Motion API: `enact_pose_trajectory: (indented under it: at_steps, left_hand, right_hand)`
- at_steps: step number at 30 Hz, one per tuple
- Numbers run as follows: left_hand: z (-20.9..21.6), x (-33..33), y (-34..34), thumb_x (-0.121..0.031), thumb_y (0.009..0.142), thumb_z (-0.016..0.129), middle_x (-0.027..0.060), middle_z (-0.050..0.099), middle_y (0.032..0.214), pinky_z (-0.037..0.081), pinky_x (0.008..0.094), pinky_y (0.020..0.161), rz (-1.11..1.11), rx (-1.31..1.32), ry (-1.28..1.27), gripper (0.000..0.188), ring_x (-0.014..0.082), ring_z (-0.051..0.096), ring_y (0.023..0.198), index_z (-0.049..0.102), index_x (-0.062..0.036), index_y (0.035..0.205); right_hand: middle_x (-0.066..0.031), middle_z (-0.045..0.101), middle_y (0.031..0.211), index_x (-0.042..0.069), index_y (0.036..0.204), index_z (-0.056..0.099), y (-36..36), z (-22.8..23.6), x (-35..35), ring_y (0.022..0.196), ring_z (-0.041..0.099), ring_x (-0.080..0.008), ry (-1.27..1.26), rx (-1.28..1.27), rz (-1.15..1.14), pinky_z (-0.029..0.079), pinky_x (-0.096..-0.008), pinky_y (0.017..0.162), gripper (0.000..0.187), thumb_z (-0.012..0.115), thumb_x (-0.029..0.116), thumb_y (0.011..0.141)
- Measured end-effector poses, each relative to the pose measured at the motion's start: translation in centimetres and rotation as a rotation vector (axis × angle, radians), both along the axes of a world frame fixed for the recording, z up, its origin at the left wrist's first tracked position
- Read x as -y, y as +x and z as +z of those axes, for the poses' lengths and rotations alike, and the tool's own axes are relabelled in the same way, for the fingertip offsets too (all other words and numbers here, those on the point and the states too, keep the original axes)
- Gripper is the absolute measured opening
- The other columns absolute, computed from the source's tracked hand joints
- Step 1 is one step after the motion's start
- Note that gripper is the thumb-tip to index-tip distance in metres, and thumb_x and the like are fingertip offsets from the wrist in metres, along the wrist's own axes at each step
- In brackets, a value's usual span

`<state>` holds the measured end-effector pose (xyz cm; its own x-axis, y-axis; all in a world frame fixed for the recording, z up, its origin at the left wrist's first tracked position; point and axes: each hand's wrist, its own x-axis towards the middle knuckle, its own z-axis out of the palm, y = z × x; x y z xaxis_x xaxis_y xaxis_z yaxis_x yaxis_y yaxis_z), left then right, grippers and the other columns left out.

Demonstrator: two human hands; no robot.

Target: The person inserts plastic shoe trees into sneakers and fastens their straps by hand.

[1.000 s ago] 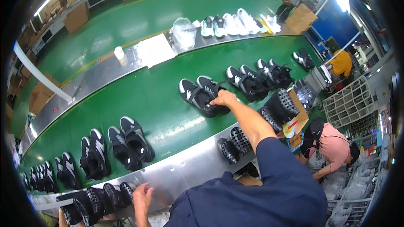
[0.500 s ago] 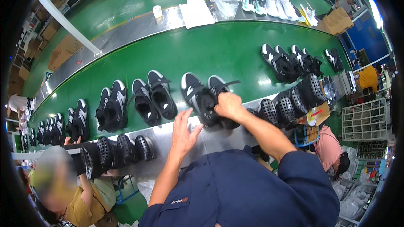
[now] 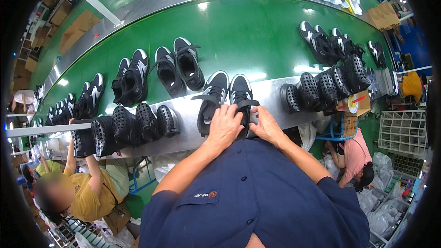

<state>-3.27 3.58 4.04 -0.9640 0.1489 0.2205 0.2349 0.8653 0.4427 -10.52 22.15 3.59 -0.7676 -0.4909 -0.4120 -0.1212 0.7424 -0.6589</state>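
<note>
A pair of black sneakers with white-grey toes and straps stands on the metal table edge in front of me: a left sneaker [image 3: 217, 85] and a right sneaker [image 3: 240, 91]. My left hand [image 3: 224, 127] is closed over the right sneaker's collar, fingers bent at its opening beside the left sneaker. On the other side, my right hand [image 3: 267, 126] grips the right sneaker's flank near the loose strap end, thumb and forefinger against it. The heel of that sneaker is mostly hidden by my hands and shirt.
More black sneakers [image 3: 187, 63] stand in pairs on the green belt [image 3: 248, 32]. Black perforated rounded pieces [image 3: 147, 121] line the metal edge on both sides. A co-worker in yellow [image 3: 94, 188] works at left; a person in pink [image 3: 354, 156] bends at right.
The sneaker pair has come nearer, from the green belt onto the metal edge. My left hand has gone from beside the pair onto the right sneaker; my right hand has shifted to its outer side.
</note>
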Motion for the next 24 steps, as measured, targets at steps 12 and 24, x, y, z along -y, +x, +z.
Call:
enact_pose_trajectory:
  at_steps: [12, 24]
  left_hand:
    - [-3.7, 2.1, -5.2, -0.016, 0.085, 0.063, 0.0227, 0.061, 0.112, 0.046, 0.0469, 0.086, -0.024, 0.106, 0.407, 0.019, 0.0412, 0.056, 0.102, 0.065, 0.0031, 0.091]
    - [0.7, 4.1, -9.4, -0.030, 0.097, 0.062, 0.0114, 0.060, 0.066, 0.051, 0.0393, 0.059, 0.180, 0.697, 0.550, 0.037, 0.0233, 0.061, 0.060, 0.069, 0.0055, 0.087]
  right_hand:
    - [-0.0204, 0.066, 0.098, 0.009, 0.118, 0.060, -1.6, -3.5, 0.8, 0.094, 0.065, -0.0398, -0.229, -0.453, 0.057, 0.054, -0.0502, 0.079, 0.031, 0.063, 0.014, 0.087]
    - [-0.0185, 0.071, 0.102, 0.005, 0.114, 0.066, -2.5, 0.5, 3.3, 0.093, 0.069, -0.0372, -0.036, -0.500, -0.072, 0.053, -0.0492, 0.082, 0.040, 0.061, 0.035, 0.089]
